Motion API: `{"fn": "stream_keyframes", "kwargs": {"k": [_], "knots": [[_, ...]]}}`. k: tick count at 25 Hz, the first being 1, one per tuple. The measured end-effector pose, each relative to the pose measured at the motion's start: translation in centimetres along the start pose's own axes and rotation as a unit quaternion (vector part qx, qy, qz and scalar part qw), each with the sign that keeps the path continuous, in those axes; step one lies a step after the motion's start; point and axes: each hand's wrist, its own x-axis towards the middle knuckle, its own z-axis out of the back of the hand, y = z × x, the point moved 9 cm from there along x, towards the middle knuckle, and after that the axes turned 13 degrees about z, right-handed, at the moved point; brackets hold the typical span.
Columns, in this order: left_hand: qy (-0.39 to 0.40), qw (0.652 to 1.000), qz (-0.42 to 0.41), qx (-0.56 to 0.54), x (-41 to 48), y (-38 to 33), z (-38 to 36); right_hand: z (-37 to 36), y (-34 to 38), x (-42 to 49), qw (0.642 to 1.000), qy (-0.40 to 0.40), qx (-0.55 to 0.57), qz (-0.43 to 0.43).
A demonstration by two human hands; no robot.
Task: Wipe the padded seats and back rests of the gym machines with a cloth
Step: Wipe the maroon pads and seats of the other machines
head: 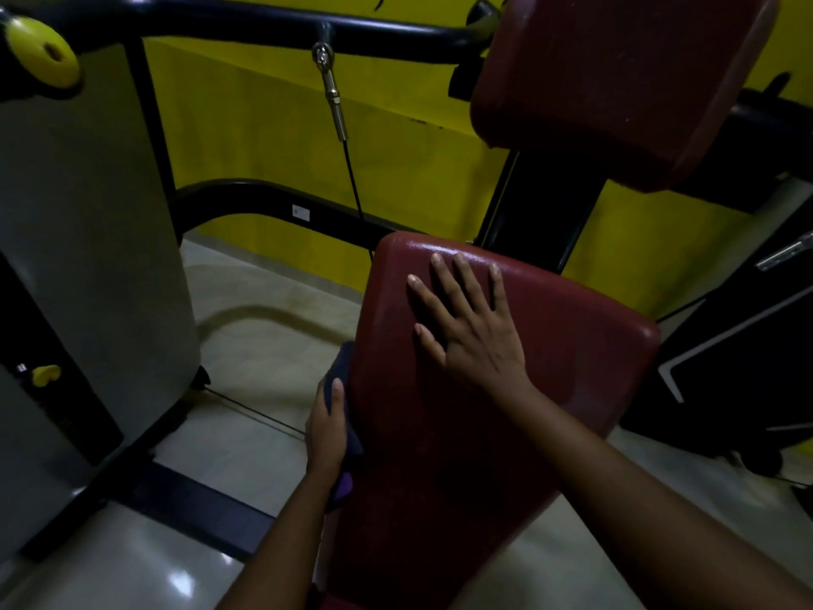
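At the left of the frame stands one grey machine cover point(88, 213) with two yellow knobs, one at upper left point(42, 50) and one at lower left point(46, 374). One black cable with a metal fitting point(330, 90) hangs from the black frame bar point(264, 24) at upper centre.

Just left of centre, the left hand point(327, 427) holds the one dark cloth point(343, 367) against the left edge of the lower red pad point(572, 380). Its thumb lies along the cloth and its other fingers are hidden.

The right hand point(466, 328) lies flat on that pad's top, fingers straight and spread, grasping nothing. A second red pad point(616, 81) fills the upper right.

The floor point(255, 345) is pale and glossy, the wall point(264, 125) yellow, and the room dim.
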Motion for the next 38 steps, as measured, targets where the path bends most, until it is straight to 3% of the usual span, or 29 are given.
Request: {"fn": "stream_keyframes", "kwargs": {"k": [4, 9, 14, 18, 20, 23, 26, 33, 38], "knots": [[0.024, 0.997, -0.075, -0.020, 0.1, -5.1, -0.2, 0.0, 2.8, -2.0, 0.999, -0.025, 0.027, -0.024], [0.045, 0.989, -0.126, -0.058, 0.0, -6.6, -0.5, -3.9, 12.5, -8.1, 0.996, 0.033, -0.031, 0.079], [0.031, 0.997, -0.008, -0.071, 2.4, 6.9, -0.1, -3.7, 12.5, -8.2, 0.995, -0.045, -0.067, 0.063], [0.037, 0.997, 0.062, -0.035, 3.3, 14.5, 0.1, -3.8, 12.9, -8.4, 0.993, -0.059, -0.080, 0.063], [0.059, 0.996, 0.058, -0.021, 3.3, 14.3, 0.0, -3.7, 12.6, -8.1, 0.993, -0.056, -0.080, 0.064], [0.118, 0.990, -0.045, -0.063, 3.0, 8.8, -0.3, -4.0, 13.3, -8.8, 0.995, -0.056, -0.069, 0.052], [0.152, 0.980, -0.093, -0.086, 3.1, 5.4, -0.5, -7.8, 18.4, -13.3, 0.990, 0.014, -0.071, 0.119], [0.096, 0.993, 0.044, -0.057, 4.0, 19.1, 0.4, -10.4, 20.8, -16.2, 0.989, -0.017, -0.116, 0.095], [0.114, 0.991, 0.062, 0.042, 5.3, 21.3, 0.2, -10.2, 21.0, -16.2, 0.988, -0.025, -0.118, 0.099]]}}
